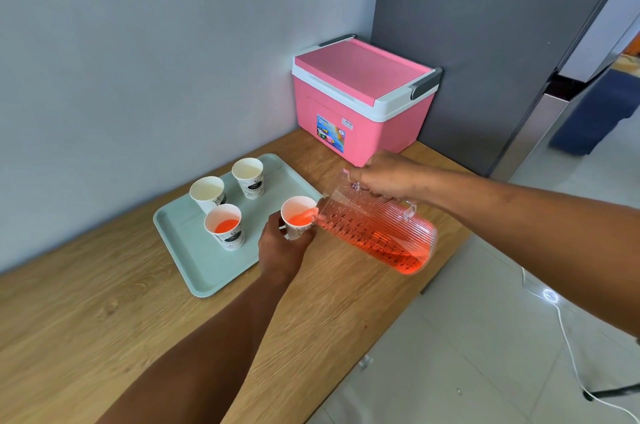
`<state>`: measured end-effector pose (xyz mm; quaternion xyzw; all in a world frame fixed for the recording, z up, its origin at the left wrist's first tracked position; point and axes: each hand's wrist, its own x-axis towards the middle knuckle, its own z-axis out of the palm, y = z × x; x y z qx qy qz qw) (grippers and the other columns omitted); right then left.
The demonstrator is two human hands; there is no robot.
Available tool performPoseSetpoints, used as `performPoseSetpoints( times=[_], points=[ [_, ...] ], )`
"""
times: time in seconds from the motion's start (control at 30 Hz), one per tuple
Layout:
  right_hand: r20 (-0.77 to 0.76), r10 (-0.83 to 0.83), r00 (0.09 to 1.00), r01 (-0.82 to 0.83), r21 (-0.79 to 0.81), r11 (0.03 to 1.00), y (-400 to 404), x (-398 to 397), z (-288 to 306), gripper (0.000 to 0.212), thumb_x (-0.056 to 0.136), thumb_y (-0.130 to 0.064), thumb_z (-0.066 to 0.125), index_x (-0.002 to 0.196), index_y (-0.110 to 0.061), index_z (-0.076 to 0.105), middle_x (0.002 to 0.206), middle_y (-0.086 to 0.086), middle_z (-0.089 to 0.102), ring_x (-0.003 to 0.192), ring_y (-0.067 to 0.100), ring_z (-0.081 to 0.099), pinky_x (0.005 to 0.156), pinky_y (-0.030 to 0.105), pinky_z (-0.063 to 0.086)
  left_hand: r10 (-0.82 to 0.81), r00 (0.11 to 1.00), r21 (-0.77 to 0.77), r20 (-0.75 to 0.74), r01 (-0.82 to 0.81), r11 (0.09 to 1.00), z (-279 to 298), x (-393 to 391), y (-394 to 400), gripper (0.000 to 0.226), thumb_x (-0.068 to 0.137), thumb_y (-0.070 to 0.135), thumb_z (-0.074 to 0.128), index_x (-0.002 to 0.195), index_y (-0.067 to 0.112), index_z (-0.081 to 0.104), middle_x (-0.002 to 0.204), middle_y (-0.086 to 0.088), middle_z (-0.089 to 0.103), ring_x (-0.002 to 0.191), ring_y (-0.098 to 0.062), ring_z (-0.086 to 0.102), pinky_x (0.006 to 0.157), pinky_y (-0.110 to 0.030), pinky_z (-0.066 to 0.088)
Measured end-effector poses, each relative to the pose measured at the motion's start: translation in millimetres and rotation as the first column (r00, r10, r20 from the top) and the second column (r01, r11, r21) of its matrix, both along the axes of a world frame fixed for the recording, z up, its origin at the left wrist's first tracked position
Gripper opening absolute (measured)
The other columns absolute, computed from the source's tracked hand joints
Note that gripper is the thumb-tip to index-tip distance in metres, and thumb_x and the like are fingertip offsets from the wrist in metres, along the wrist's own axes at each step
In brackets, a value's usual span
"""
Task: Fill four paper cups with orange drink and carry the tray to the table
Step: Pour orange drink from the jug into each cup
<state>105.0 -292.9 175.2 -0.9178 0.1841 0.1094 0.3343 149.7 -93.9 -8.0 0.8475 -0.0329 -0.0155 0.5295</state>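
A pale green tray (194,261) lies on the wooden counter (104,326). Two empty paper cups (207,193) (248,177) stand at its back. A third cup (224,226) on the tray holds orange drink. My left hand (280,247) grips a fourth cup (298,215) at the tray's right edge. My right hand (384,177) holds the handle of a clear ribbed pitcher (377,236), tilted with its spout over that cup. Orange drink runs from the spout into the cup.
A pink cooler box (360,94) with a shut lid stands in the counter's back corner against a grey fridge (485,42). The counter's edge runs diagonally on the right, above a tiled floor (467,354) with a white cable (568,347).
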Motion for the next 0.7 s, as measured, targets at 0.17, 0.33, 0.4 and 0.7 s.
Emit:
performPoseSetpoints(
  times=[0.17, 0.33, 0.4, 0.7],
  points=[
    [0.015, -0.008, 1.0, 0.008, 0.009, 1.0, 0.2, -2.5, 0.2, 0.04, 0.101, -0.051, 0.055, 0.09, -0.015, 0.067, 0.057, -0.004, 0.049, 0.046, 0.013, 0.043, 0.049, 0.026, 0.037, 0.007, 1.0, -0.013, -0.007, -0.007, 1.0, 0.5, -2.1, 0.2, 0.071, 0.072, 0.044, 0.088, 0.132, 0.024, 0.055, 0.125, 0.005, 0.068, 0.103, -0.012, 0.062, 0.079, -0.031, 0.051],
    [0.016, -0.02, 1.0, 0.02, -0.004, 1.0, -1.4, -5.5, -2.0, 0.042, 0.1, -0.053, 0.057, 0.082, -0.015, 0.063, 0.058, -0.003, 0.052, 0.048, 0.014, 0.047, 0.052, 0.027, 0.04, 0.008, 1.0, -0.02, 0.0, -0.008, 1.0, 2.7, -3.3, -0.4, 0.071, 0.072, 0.045, 0.088, 0.131, 0.024, 0.054, 0.124, 0.006, 0.067, 0.104, -0.013, 0.062, 0.082, -0.034, 0.053],
    [0.016, -0.028, 0.999, 0.028, -0.003, 1.0, -2.6, -5.6, -4.2, 0.044, 0.098, -0.055, 0.057, 0.083, -0.015, 0.064, 0.059, -0.002, 0.054, 0.049, 0.016, 0.048, 0.053, 0.029, 0.042, 0.011, 1.0, -0.016, 0.002, -0.011, 1.0, 3.2, -3.7, 0.3, 0.071, 0.072, 0.045, 0.088, 0.131, 0.024, 0.054, 0.124, 0.006, 0.067, 0.104, -0.012, 0.062, 0.081, -0.034, 0.053],
    [0.04, -0.071, 0.997, 0.068, 0.069, 0.995, -4.9, -9.4, -8.3, 0.041, 0.099, -0.05, 0.056, 0.079, -0.015, 0.062, 0.059, -0.001, 0.053, 0.048, 0.015, 0.046, 0.049, 0.027, 0.038, 0.007, 1.0, 0.003, -0.005, -0.007, 1.0, 3.7, -6.3, 0.5, 0.071, 0.073, 0.043, 0.088, 0.132, 0.025, 0.054, 0.124, 0.007, 0.067, 0.104, -0.012, 0.062, 0.082, -0.034, 0.054]
  ],
)
